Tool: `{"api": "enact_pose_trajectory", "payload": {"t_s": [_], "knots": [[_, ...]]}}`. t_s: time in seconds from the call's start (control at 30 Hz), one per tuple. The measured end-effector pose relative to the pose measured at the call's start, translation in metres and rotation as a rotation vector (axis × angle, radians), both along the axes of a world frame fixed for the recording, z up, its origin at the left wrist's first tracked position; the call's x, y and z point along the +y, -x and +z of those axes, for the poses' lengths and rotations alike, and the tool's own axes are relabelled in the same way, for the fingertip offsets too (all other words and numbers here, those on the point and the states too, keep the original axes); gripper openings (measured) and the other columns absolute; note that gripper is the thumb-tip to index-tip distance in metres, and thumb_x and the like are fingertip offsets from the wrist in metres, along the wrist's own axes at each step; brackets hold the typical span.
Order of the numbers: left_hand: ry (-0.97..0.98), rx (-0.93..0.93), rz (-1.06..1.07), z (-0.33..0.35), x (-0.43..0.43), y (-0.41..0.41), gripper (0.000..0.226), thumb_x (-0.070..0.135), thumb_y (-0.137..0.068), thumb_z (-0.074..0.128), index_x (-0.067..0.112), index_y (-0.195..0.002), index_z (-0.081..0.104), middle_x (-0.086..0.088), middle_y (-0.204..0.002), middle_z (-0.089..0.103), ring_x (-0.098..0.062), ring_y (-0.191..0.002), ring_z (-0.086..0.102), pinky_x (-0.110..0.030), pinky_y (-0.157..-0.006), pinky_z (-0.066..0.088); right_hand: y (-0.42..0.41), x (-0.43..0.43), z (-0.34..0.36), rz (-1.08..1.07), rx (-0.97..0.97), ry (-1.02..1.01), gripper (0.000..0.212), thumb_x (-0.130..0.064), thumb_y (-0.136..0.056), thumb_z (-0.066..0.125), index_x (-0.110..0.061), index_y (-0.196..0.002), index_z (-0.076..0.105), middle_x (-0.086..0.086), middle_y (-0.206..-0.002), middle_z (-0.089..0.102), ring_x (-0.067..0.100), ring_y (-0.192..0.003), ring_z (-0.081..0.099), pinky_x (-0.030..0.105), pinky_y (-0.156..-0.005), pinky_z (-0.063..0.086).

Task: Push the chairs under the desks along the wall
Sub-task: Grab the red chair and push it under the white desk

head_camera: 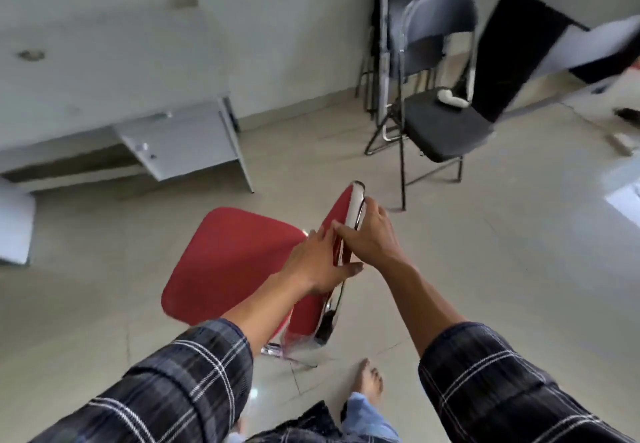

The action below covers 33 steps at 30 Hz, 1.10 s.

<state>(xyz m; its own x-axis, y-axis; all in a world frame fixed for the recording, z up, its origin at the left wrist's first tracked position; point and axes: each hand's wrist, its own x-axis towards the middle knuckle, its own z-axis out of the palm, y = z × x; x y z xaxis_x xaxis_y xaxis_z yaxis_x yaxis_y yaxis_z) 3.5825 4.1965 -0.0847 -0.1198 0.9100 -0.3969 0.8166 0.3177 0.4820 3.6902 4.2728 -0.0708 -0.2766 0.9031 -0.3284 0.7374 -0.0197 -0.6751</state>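
Whole frame motion-smeared on my end, worst at right edge. Dark desk [540, 2] top right cut by frame edge, far end a streak. Grey desk [180, 137] left cut off by left edge, leg space in shadow. Red chair [235, 262] legs mostly hidden under seat and my left hand [318, 266]; backrest seen edge-on, front face not visible. Right hand [370, 234] fingertips wrap behind backrest, out of sight. White object [450, 97] on grey folding chair [443, 123] too blurred to identify.

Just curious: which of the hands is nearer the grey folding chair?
The right hand, on the red chair's backrest top, toward the grey folding chair. The left hand grips lower, farther away.
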Motion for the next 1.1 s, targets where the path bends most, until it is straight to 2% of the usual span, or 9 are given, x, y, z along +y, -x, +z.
{"api": "enact_pose_trajectory", "payload": {"t_s": [0.13, 0.27, 0.43, 0.57, 0.73, 0.83, 0.9, 1.0, 1.1], "knots": [[0.02, -0.091, 0.113, 0.002, -0.003, -0.02, 0.088, 0.05, -0.092, 0.055, 0.028, -0.159, 0.002, 0.002, -0.163, 0.022, -0.024, -0.148, 0.025, -0.038, -0.112, 0.031, -0.015, 0.035, -0.001, 0.113, 0.045, 0.042, 0.101, -0.039, -0.081, 0.08, -0.013, -0.158, 0.02, 0.016, -0.158, 0.036, 0.033, -0.146, 0.034, 0.04, -0.116, 0.031], [-0.014, -0.152, 0.244, -0.001, -0.015, -0.032, 0.079, 0.042, -0.094, 0.054, 0.039, -0.157, 0.006, 0.004, -0.159, 0.034, -0.025, -0.14, 0.04, -0.035, -0.107, 0.037, -0.018, 0.048, -0.005, 0.102, 0.144, 0.097, 0.1, -0.034, -0.08, 0.078, -0.026, -0.161, 0.019, 0.011, -0.158, 0.038, 0.031, -0.143, 0.04, 0.043, -0.115, 0.037], [-0.14, -0.096, 0.437, -0.002, -0.042, -0.057, 0.07, 0.024, -0.088, 0.052, 0.042, -0.151, 0.026, 0.006, -0.137, 0.059, -0.026, -0.119, 0.058, -0.039, -0.094, 0.048, -0.004, 0.045, -0.005, 0.096, 0.221, 0.203, 0.077, -0.022, -0.082, 0.063, -0.028, -0.151, 0.028, 0.007, -0.112, 0.06, 0.019, -0.085, 0.058, 0.043, -0.078, 0.055], [-0.322, -0.018, 0.617, -0.007, -0.072, -0.083, 0.047, 0.029, -0.093, 0.056, 0.036, -0.138, 0.044, 0.008, -0.119, 0.067, -0.02, -0.105, 0.063, -0.032, -0.085, 0.049, 0.001, 0.052, -0.011, 0.072, 0.199, 0.227, 0.066, -0.024, -0.074, 0.063, -0.023, -0.132, 0.031, 0.012, -0.109, 0.062, 0.028, -0.09, 0.066, 0.044, -0.066, 0.061], [-0.368, -0.686, 1.285, -0.036, -0.097, -0.096, 0.06, 0.072, -0.088, 0.036, 0.031, -0.109, 0.075, 0.006, -0.109, 0.071, -0.01, -0.101, 0.065, -0.023, -0.089, 0.046, 0.013, 0.076, -0.019, -0.041, 0.222, 0.334, 0.052, -0.019, -0.077, 0.062, -0.023, -0.121, 0.034, 0.008, -0.09, 0.062, 0.026, -0.08, 0.065, 0.053, -0.075, 0.063], [-0.276, -0.896, 1.769, -0.042, -0.081, -0.092, 0.037, 0.038, -0.102, 0.046, 0.016, -0.087, 0.072, -0.004, -0.073, 0.061, -0.016, -0.067, 0.057, -0.01, -0.054, 0.042, 0.024, 0.099, -0.029, -0.04, 0.186, 0.478, 0.042, -0.02, -0.079, 0.063, -0.015, -0.117, 0.045, 0.011, -0.084, 0.058, 0.025, -0.072, 0.061, 0.054, -0.071, 0.062], [-0.199, -1.018, 1.98, -0.043, -0.076, -0.093, 0.018, 0.02, -0.099, 0.054, 0.008, -0.092, 0.066, -0.002, -0.063, 0.06, -0.019, -0.07, 0.061, -0.017, -0.054, 0.05, 0.027, 0.118, -0.028, -0.047, 0.185, 0.643, 0.021, -0.018, -0.084, 0.064, -0.009, -0.099, 0.053, 0.012, -0.082, 0.052, 0.032, -0.08, 0.062, 0.06, -0.076, 0.06], [-0.088, -1.431, 2.171, -0.038, -0.073, -0.092, 0.042, 0.02, -0.093, 0.061, 0.001, -0.13, 0.051, -0.022, -0.125, 0.054, -0.047, -0.133, 0.04, -0.05, -0.11, 0.035, 0.036, 0.146, -0.025, -0.097, 0.151, 0.959, 0.019, -0.018, -0.089, 0.064, -0.005, -0.09, 0.051, 0.017, -0.09, 0.059, 0.039, -0.086, 0.067, 0.061, -0.069, 0.059], [-0.467, -1.712, 2.357, -0.03, -0.062, -0.092, 0.036, 0.006, -0.088, 0.06, -0.001, -0.122, 0.051, -0.03, -0.135, 0.05, -0.05, -0.127, 0.048, -0.06, -0.103, 0.042, 0.042, 0.16, -0.026, -0.107, 0.078, 1.136, 0.02, -0.015, -0.088, 0.066, 0.001, -0.086, 0.055, 0.015, -0.083, 0.063, 0.037, -0.08, 0.066, 0.057, -0.078, 0.056]]}}
